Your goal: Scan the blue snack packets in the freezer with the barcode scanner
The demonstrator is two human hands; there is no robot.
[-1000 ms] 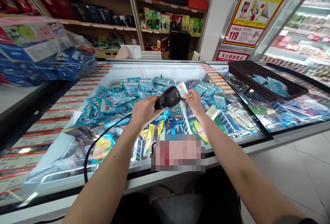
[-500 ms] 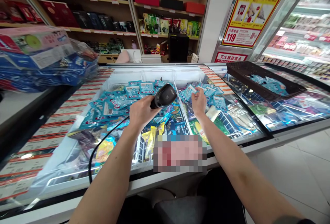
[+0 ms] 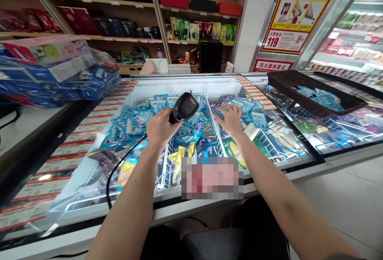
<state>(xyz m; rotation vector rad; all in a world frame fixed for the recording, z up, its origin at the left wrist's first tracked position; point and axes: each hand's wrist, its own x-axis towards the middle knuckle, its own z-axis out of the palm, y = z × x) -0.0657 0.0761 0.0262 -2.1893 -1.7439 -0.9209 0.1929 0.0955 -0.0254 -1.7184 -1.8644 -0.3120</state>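
My left hand (image 3: 160, 127) is wrapped round the handle of a black corded barcode scanner (image 3: 183, 107), held above the open chest freezer (image 3: 167, 82). My right hand (image 3: 230, 118), a ring on one finger, lies with fingers spread flat on a pile of light-blue packets (image 3: 249, 108) in the freezer's right section. More blue packets (image 3: 134, 118) fill the left section, beyond a white wire divider (image 3: 214, 126). Yellow and dark packets (image 3: 179, 154) lie nearer to me.
A black mesh basket (image 3: 311, 92) with a few blue packets rests on the glass lid at the right. Wrapped blue and pink boxes (image 3: 50, 68) are stacked at the left. Shelves of goods (image 3: 125, 24) line the back wall. The scanner's cable (image 3: 115, 172) hangs over the freezer rim.
My right hand held a blue packet up by the scanner, then lowered it to the pile and now lies flat on the packets. The scanner stayed in my left hand.
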